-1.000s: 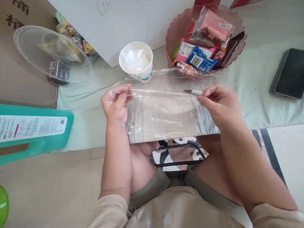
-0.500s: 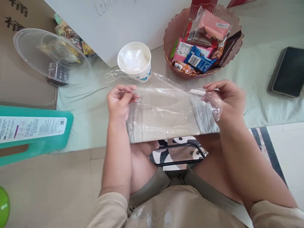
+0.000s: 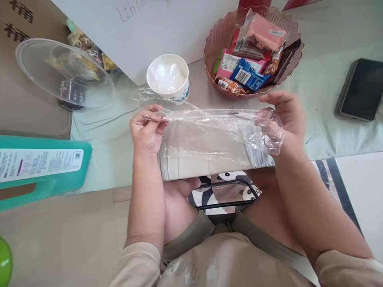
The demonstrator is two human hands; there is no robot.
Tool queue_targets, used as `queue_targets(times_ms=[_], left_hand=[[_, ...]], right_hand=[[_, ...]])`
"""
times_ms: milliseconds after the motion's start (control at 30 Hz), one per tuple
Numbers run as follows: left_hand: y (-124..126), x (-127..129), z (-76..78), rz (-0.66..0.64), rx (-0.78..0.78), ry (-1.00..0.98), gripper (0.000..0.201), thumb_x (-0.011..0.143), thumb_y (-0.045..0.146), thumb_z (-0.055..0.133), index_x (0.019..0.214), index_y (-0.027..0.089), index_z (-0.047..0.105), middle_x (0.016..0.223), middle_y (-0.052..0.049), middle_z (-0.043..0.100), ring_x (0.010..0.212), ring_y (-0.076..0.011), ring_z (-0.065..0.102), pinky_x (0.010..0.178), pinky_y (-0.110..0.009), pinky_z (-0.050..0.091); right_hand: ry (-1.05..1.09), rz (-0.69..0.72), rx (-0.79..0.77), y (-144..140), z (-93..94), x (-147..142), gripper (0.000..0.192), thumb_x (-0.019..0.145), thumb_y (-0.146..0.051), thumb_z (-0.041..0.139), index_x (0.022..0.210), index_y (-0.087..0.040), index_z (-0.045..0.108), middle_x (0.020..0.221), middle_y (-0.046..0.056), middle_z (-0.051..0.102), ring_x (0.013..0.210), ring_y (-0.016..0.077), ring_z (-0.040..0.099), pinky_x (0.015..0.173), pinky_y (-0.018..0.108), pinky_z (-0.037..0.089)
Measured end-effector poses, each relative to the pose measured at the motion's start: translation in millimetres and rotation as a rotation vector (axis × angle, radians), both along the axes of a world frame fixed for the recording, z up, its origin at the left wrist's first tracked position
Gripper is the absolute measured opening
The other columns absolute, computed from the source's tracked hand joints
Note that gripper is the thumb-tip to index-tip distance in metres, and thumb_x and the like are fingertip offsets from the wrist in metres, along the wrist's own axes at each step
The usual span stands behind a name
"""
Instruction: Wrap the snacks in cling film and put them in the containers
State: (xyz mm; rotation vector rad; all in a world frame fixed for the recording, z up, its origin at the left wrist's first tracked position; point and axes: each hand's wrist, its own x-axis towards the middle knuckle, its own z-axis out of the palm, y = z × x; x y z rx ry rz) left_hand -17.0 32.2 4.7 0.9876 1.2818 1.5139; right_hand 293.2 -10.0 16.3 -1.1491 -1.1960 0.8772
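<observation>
A thin sheet of clear plastic film (image 3: 206,137) is stretched between my two hands above the cloth-covered table edge. Its upper edge forms a nearly straight, taut line. My left hand (image 3: 148,129) pinches the film's left end between thumb and fingers. At the other end, crumpled film bunches around the thumb and palm of my right hand (image 3: 285,119), whose upper fingers are raised and slightly blurred. Just beyond the film stands a white paper cup (image 3: 179,93) with a blue pattern and clear plastic inside it. A loose wisp of plastic lies by the cup's left side.
A pink ribbed bowl (image 3: 211,75) of packaged snacks stands behind my right hand. The dark phone-like slab (image 3: 362,89) lies at right. On the left are a clear round lid (image 3: 26,75), a green bottle (image 3: 85,163) and a cardboard box (image 3: 26,95). A white board (image 3: 149,32) stands behind the cup.
My left hand has shifted slightly left, drawing the film's upper edge straighter. The upper fingers of my right hand have lifted away from the white strip, and the crumpled film there has spread.
</observation>
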Motion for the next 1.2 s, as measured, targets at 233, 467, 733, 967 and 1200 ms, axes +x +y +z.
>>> queue_targets(times_ms=[233,467,733,967,1200], left_hand=[[1.3,-7.0,-4.4,-0.010,0.039,-0.030,0.049,0.065,0.032,0.097,0.059,0.017,0.050,0.094,0.002,0.071,0.058,-0.0039,0.063,0.056,-0.023,0.059],[3.1,-8.1,-3.9,0.036,0.084,-0.030,0.048,0.053,0.035,0.099,0.054,0.019,0.053,0.087,0.002,0.070,0.055,-0.0057,0.062,0.051,-0.023,0.056],[2.5,-10.7,-3.3,0.058,0.072,0.020,0.047,0.058,0.034,0.095,0.056,0.018,0.051,0.089,0.000,0.067,0.055,-0.0068,0.062,0.048,-0.022,0.049],[4.1,-16.4,-8.4,0.032,0.088,0.028,0.045,0.059,0.033,0.095,0.056,0.018,0.052,0.086,0.001,0.066,0.056,-0.0078,0.065,0.049,-0.023,0.050],[6.7,-30.0,-14.5,0.006,0.049,0.126,0.053,0.056,0.048,0.097,0.058,0.021,0.052,0.088,0.002,0.069,0.060,-0.0103,0.067,0.051,-0.025,0.051]], right_hand=[[-0.133,-0.181,-0.039,0.9,0.6,-6.0,0.015,0.070,-0.029,0.083,0.075,-0.024,0.069,0.070,0.001,0.066,0.060,0.0148,0.054,0.057,0.032,0.040],[-0.117,-0.242,-0.021,2.0,7.2,-9.4,0.034,0.066,-0.049,0.089,0.068,-0.025,0.066,0.064,0.001,0.064,0.057,0.0160,0.053,0.054,0.033,0.039],[-0.139,-0.053,0.094,0.3,1.6,-2.2,0.054,0.074,-0.052,0.088,0.061,-0.025,0.043,0.062,-0.002,0.051,0.057,0.0124,0.042,0.054,0.032,0.035],[-0.064,0.079,0.076,-3.2,0.6,2.7,0.025,0.076,-0.037,0.090,0.080,-0.025,0.069,0.061,-0.006,0.049,0.054,0.0093,0.042,0.052,0.028,0.034],[0.080,0.167,0.131,-0.7,-7.3,3.0,0.049,0.080,-0.032,0.087,0.061,-0.021,0.043,0.079,-0.003,0.058,0.068,0.0111,0.059,0.064,0.030,0.048]])
